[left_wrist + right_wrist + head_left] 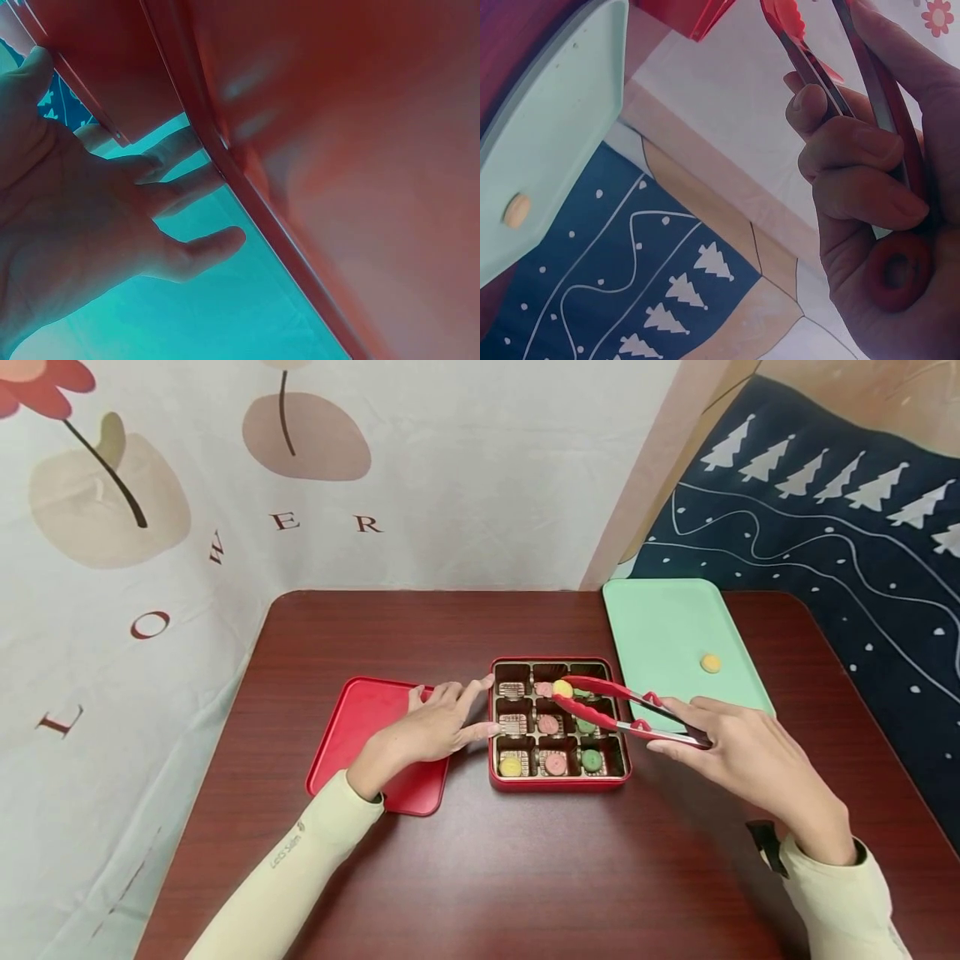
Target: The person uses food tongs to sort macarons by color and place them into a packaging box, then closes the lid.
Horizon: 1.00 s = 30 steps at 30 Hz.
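Note:
My right hand [750, 752] grips red-tipped tongs [592, 714] with metal arms. Between the tong tips is a small yellow macaron-like disc [562, 689], held over the upper middle of a red box [561, 785]. The box has nine dark compartments: pink discs [556, 765] in the middle column, green discs [592, 761] on the right, and a yellow disc [511, 767] at front left. My left hand [435, 727] touches the box's left wall with outstretched thumb and index finger; its other fingers reach over a red lid [375, 743]. The right wrist view shows fingers wrapped around the tong handles [900, 135].
A mint-green tray [660, 618] lies at the back right, close to the box, with another yellow disc [711, 663] on it. Printed cloths hang behind and beside the dark red wooden table [525, 877].

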Motion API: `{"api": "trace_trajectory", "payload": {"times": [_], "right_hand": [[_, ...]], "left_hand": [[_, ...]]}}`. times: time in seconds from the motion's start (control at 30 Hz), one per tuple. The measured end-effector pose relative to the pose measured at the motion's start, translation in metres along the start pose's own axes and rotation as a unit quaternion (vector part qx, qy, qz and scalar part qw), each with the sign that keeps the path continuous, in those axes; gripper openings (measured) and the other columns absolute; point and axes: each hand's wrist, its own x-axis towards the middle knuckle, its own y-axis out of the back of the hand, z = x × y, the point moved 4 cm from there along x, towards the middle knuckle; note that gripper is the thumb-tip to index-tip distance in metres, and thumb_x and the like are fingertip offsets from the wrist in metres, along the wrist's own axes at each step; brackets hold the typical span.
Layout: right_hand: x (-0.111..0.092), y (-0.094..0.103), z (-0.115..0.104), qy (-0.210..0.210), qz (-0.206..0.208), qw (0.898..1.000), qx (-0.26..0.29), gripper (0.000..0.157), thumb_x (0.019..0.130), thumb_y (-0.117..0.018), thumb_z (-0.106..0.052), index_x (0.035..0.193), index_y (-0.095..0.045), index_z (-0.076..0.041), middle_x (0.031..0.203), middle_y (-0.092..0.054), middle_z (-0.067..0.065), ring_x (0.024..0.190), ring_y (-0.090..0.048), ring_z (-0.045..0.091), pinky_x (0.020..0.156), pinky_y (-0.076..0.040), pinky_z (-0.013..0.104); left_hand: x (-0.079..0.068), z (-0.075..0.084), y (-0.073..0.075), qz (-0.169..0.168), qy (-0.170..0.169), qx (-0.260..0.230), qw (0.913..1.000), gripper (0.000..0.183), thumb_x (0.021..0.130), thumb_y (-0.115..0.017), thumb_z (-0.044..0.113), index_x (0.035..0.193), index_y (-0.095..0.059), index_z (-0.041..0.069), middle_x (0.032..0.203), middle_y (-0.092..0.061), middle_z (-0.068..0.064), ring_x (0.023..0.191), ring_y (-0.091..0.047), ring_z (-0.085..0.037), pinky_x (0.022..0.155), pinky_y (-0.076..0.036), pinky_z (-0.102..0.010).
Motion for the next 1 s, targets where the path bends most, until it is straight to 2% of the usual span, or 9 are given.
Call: {"api": "trace_trajectory", "payload": {"times": [0.37,0.6,0.87,0.93,1.0], "right_hand": [[0.002,-0.004,-0.008,0.0,-0.022,1.0,-0.002,0.069,0.085,-0.096,-0.04,0.143,-0.074,-0.01,0.103,-0.074,0.0,0.067,-0.054,0.007,0.051,-0.039,0.028],[0.004,-0.006,-0.013,0.012,-0.024,1.0,0.002,0.067,0.085,-0.096,-0.04,0.142,-0.075,-0.01,0.108,-0.077,0.007,0.073,-0.065,0.013,0.051,-0.044,0.029],[0.008,-0.01,-0.022,0.033,-0.022,0.999,0.003,0.067,0.083,-0.097,-0.037,0.142,-0.075,-0.013,0.094,-0.07,-0.001,0.067,-0.053,0.009,0.051,-0.04,0.028],[0.009,-0.011,-0.025,0.028,-0.029,0.999,0.005,0.067,0.084,-0.097,-0.038,0.142,-0.075,-0.012,0.098,-0.073,0.002,0.069,-0.057,0.011,0.052,-0.042,0.028],[0.01,-0.011,-0.026,0.022,-0.036,0.999,0.007,0.067,0.085,-0.096,-0.038,0.142,-0.075,-0.011,0.107,-0.077,0.01,0.076,-0.067,0.018,0.053,-0.046,0.03]], "left_hand": [[-0.003,0.006,0.007,-0.008,0.012,0.002,0.9999,0.082,0.11,-0.057,0.061,0.172,-0.023,0.02,0.152,-0.051,-0.023,0.148,-0.042,-0.042,0.117,-0.015,-0.077],[-0.004,0.006,0.007,-0.008,0.015,-0.003,0.9999,0.083,0.109,-0.057,0.061,0.173,-0.022,0.02,0.152,-0.05,-0.023,0.148,-0.041,-0.041,0.117,-0.015,-0.077],[-0.004,0.006,0.007,-0.01,0.012,0.005,0.9999,0.083,0.11,-0.057,0.061,0.173,-0.021,0.02,0.152,-0.05,-0.023,0.149,-0.041,-0.043,0.117,-0.015,-0.076],[-0.004,0.005,0.006,-0.011,0.011,0.005,0.9999,0.083,0.11,-0.057,0.061,0.173,-0.021,0.02,0.152,-0.051,-0.023,0.148,-0.042,-0.043,0.117,-0.015,-0.076],[-0.004,0.005,0.007,-0.009,0.01,0.006,0.9999,0.084,0.11,-0.057,0.061,0.173,-0.021,0.02,0.151,-0.051,-0.023,0.147,-0.042,-0.043,0.117,-0.015,-0.077]]}}
